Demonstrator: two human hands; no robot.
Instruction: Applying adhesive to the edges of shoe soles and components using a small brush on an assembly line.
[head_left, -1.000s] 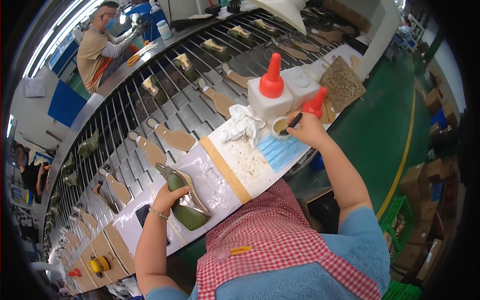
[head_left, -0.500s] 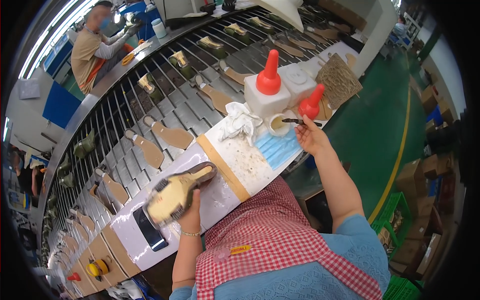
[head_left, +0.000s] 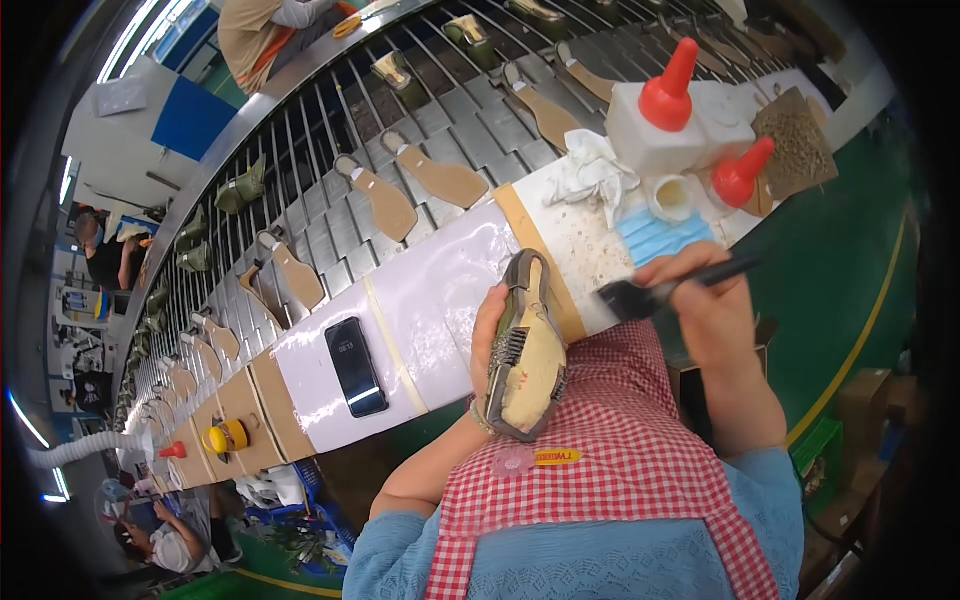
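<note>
My left hand (head_left: 487, 345) is closed around the side of a lasted shoe (head_left: 530, 375), tilted so its cream underside faces up, its heel end pointing away from me. Dark strands line both edges of that underside near the toe. In my right hand (head_left: 715, 315) is a dark brush (head_left: 628, 299), its blurred bristles to the right of the shoe and apart from it. Beyond the brush stand a small white pot (head_left: 671, 199) with pale contents and a flat blue face mask (head_left: 660, 238).
White containers (head_left: 650, 135) with red cone caps and a crumpled white cloth (head_left: 597, 172) stand at the back right. A phone (head_left: 356, 367) lies on the pale board (head_left: 430, 290). Soles (head_left: 435, 170) line the slatted conveyor (head_left: 330, 240). Another person (head_left: 268, 35) sits across it.
The brush has come away from the pot, toward the shoe. My left hand has brought the shoe closer to my body and turned its heel end away from me. The view has shifted left.
</note>
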